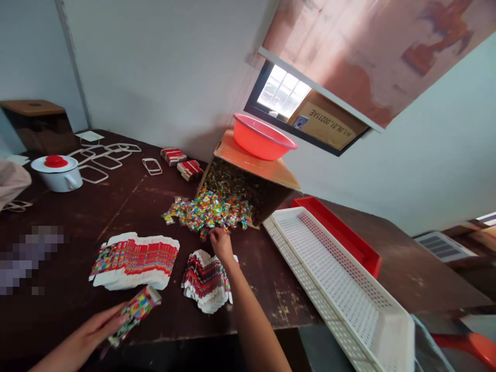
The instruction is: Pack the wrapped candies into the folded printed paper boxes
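My left hand [103,324] is wrapped round a small printed carton [138,308] with coloured dots, its end turned up to the right over the table's front edge. At the near edge of a heap of wrapped candies [217,211], my right hand [220,242] has its fingertips pinched together; what they hold, if anything, is hidden. The candies spill out of a cardboard box [267,174] lying on its side. A fanned stack of flat red cartons [145,261] lies beyond my left hand. Under my right wrist sits another stack of flat cartons [205,281], partly covered by the forearm.
A pink basin [265,137] rests on the box. To the right are a long white perforated tray [325,289] and a red tray [341,232]. Rubber bands [106,161], a lidded enamel mug [62,178] and two bundles of red cartons [189,169] lie toward the back left.
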Tool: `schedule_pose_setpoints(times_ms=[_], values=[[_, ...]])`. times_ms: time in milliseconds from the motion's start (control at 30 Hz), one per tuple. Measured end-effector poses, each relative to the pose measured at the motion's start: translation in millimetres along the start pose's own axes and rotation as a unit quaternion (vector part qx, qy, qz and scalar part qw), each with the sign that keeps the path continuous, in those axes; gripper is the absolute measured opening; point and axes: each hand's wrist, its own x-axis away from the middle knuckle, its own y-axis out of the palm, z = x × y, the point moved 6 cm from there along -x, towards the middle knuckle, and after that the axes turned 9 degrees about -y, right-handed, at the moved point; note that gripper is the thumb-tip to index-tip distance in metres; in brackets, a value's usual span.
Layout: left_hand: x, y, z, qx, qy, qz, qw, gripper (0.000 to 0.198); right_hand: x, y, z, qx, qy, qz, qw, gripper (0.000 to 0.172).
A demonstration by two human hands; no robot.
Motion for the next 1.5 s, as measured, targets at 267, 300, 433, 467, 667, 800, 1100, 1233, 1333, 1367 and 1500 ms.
schedule_pose_setpoints(times_ms=[267, 300, 433, 467, 667, 800, 1100, 1233, 1333, 1367, 1500], values=[[19.5, 76.1, 22.0, 0.082, -0.016, -0.134, 0.987, 0.051, -4.2, 4.6, -14.0, -0.058, -0.004, 0.006, 0.998, 0.016], [20.8, 78.1, 22.7, 0.077, -0.017, -0.138, 0.987, 0.049, -3.0, 2.4, -19.2, -0.071, -0.001, 0.009, 0.997, 0.015], [18.9, 66.8, 23.8, 0.063, -0.018, -0.085, 0.994, 0.057, 24.2, -11.6, -59.0, -0.157, -0.028, -0.016, 0.987, 0.026], [17.7, 63.5, 22.9, 0.056, -0.016, -0.077, 0.995, 0.06, 35.7, -15.2, -73.4, -0.187, -0.05, -0.04, 0.98, 0.028], [9.9, 65.7, 8.2, -0.001, -0.016, -0.129, 0.992, 0.078, 81.4, -49.0, -138.6, -0.215, -0.208, -0.103, 0.949, 0.012], [11.3, 75.4, 9.4, -0.008, -0.007, -0.146, 0.989, 0.075, 80.8, -61.8, -146.8, -0.099, -0.227, -0.033, 0.968, 0.013], [23.9, 82.1, 12.6, 0.036, -0.028, -0.086, 0.995, 0.069, 110.6, -34.8, -161.8, -0.307, -0.199, -0.111, 0.924, 0.018], [23.6, 82.6, 11.5, 0.077, -0.056, -0.083, 0.992, 0.065, 127.8, 8.0, -133.2, -0.603, 0.068, -0.058, 0.793, 0.029], [22.9, 82.6, 15.4, 0.075, -0.055, -0.099, 0.991, 0.058, 143.9, 43.8, -138.7, -0.721, 0.171, -0.129, 0.659, 0.043], [22.8, 82.7, 16.7, 0.069, -0.054, -0.111, 0.99, 0.057, 146.1, 48.6, -141.0, -0.733, 0.185, -0.138, 0.64, 0.045], [19.2, 74.9, 20.9, 0.026, -0.027, -0.1, 0.994, 0.053, 142.2, 38.4, -149.7, -0.696, 0.156, -0.131, 0.688, 0.041]])
